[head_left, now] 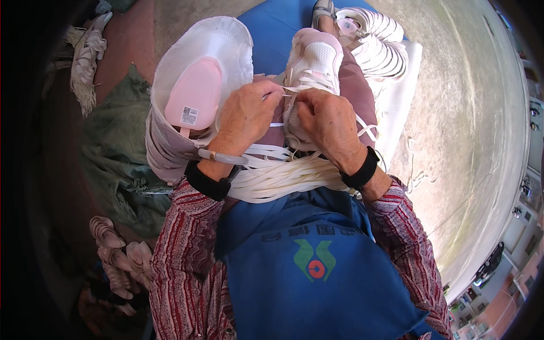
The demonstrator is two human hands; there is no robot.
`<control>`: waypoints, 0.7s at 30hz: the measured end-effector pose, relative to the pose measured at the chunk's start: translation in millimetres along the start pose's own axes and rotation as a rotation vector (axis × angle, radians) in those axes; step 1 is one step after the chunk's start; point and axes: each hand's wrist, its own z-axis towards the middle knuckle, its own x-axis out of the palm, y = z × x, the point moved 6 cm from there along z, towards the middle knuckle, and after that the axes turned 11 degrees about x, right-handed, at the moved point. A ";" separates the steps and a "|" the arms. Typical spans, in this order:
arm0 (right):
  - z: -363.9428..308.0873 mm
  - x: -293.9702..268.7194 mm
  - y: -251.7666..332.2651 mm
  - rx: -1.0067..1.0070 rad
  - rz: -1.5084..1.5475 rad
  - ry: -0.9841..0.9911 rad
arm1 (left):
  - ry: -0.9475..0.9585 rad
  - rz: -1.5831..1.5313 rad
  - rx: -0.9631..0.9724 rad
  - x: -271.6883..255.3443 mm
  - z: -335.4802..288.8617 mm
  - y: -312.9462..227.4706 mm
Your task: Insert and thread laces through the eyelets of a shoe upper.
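A white and pale pink shoe upper [323,54] lies lengthwise over my lap, its toe pointing away from me. White shoelace [310,79] crosses its front. My left hand [249,110] is closed in a pinch on a strand of the lace at the upper's left edge. Curled over the upper, my right hand [331,122] pinches the lace close by; its fingertips are partly hidden. A loose lace end [367,127] loops out to the right of that hand. Below both wrists, a thick bundle of white laces [272,184] lies across my lap.
At left stands a nested stack of shoe uppers [161,141] with a pink insole [195,93] inside. More stacked uppers [382,48] lie at the far right on a white sheet [405,85]. Green cloth [116,147] and further uppers [122,255] lie on the left. A blue apron [300,238] covers my lap.
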 end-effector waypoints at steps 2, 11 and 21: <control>1.2 0.8 -2.9 0.030 -0.014 -0.003 | 0.021 0.007 -0.030 1.7 1.1 -0.4; -1.6 4.3 -3.8 -0.013 0.015 -0.043 | 0.025 0.073 0.199 8.1 6.1 -11.8; -2.6 11.8 2.7 -0.078 -0.234 -0.118 | -0.076 0.179 0.197 8.4 3.4 -12.7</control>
